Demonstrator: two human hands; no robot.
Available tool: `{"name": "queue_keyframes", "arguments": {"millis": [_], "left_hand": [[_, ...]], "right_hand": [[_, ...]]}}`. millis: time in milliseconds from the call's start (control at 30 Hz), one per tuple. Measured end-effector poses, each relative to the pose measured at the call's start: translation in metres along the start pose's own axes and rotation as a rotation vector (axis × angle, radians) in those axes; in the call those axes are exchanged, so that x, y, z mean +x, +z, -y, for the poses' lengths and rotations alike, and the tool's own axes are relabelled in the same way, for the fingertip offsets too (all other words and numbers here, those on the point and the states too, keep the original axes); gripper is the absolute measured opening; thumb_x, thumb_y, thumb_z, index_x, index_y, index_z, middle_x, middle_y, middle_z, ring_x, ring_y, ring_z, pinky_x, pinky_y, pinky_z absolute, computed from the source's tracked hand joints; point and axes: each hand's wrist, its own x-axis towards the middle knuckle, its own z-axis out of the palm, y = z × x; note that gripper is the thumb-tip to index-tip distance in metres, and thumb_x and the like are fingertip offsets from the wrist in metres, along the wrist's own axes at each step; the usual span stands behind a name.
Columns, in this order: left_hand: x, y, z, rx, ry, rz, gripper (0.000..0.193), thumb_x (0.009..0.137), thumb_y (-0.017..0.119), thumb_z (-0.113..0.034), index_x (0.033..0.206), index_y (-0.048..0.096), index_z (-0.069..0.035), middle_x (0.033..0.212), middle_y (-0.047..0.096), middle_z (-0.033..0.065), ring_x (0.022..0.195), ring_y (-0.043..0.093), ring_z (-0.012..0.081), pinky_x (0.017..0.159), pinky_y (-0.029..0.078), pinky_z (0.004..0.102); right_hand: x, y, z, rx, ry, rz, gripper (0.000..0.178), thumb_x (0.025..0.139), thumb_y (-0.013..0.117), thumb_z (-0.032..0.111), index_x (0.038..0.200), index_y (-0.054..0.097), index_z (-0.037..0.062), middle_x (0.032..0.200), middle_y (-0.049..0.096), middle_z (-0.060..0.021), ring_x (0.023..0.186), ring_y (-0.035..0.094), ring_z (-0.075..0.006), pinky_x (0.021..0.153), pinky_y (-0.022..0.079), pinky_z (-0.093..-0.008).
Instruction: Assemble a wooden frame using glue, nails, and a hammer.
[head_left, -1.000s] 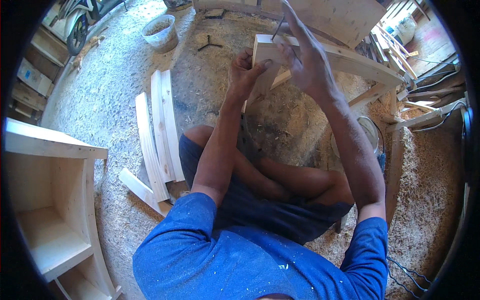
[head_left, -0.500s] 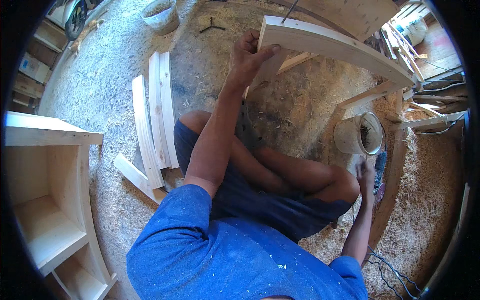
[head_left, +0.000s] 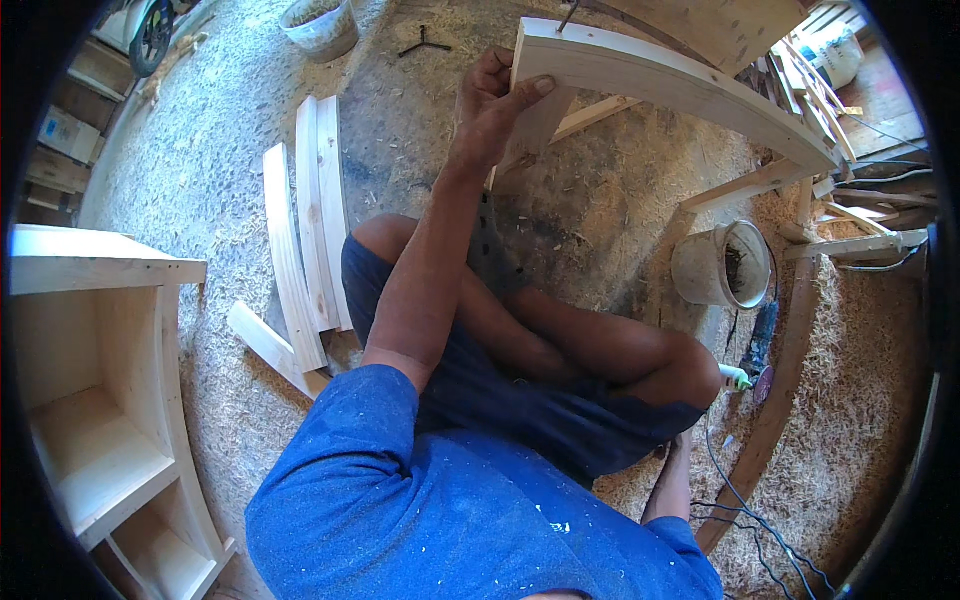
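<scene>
A: Head view. Workshop floor [head_left: 225, 150], rough, strewn with pale shavings. What's around?

B: Left side: wooden shelf unit [head_left: 178, 400]. Nearer the person, loose wooden strips [head_left: 325, 210], most lying roughly side by side, one askew at the lower end. Top: a plastic tub [head_left: 325, 40] and a black three-armed tool [head_left: 425, 45].

A: Right side?

B: Pale bucket [head_left: 698, 270], tipped toward the viewer, debris inside. Below it a power tool [head_left: 762, 335] with a disc, a green-capped bottle [head_left: 738, 378] just beside it; cables [head_left: 765, 535] trail lower down.

A: Anything in the way?

B: Crossed legs [head_left: 590, 345] between torso and work. The right thigh hides the right hand; only its forearm [head_left: 672, 485] shows. Cannot tell whether that hand holds anything.

A: And the work?

B: Wooden frame [head_left: 680, 82], ahead of the person, its long curved member running off to the right. Left hand [head_left: 492, 110] grips its near-left corner: thumb on the face, fingers curled round the end. A thin metal rod [head_left: 567, 16] stands at the upper edge, just right of that hand, not touched by it.
</scene>
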Motion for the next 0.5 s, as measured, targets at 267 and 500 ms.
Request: {"name": "queue_keyframes", "arguments": {"millis": [267,500], "left_hand": [[0.004,0.009,-0.001,-0.033,0.009,0.019,0.03,0.088,0.079,-0.012,0.107,0.058,-0.003,0.103,0.073,0.0125,0.095,0.069,0.0161,0.087,0.055,0.0349],[-0.001,0.007,-0.005,-0.021,-0.041,0.013,0.027,0.088,0.077,-0.01,0.108,0.059,-0.005,0.106,0.071,0.0094,0.099,0.066,0.0154,0.091,0.052,0.0344]], "right_hand": [[-0.021,-0.089,0.017,-0.364,-0.371,-0.347,0.024,0.097,0.058,0.005,0.12,0.064,0.0006,0.096,0.065,-0.0073,0.086,0.061,-0.0172,0.074,0.05,-0.0338],[-0.013,-0.148,0.349,0.039,-0.691,-0.47,0.036,0.106,0.052,0.016,0.139,0.054,0.0002,0.086,0.063,-0.0053,0.059,0.052,-0.003,0.044,0.037,-0.0198]]}}
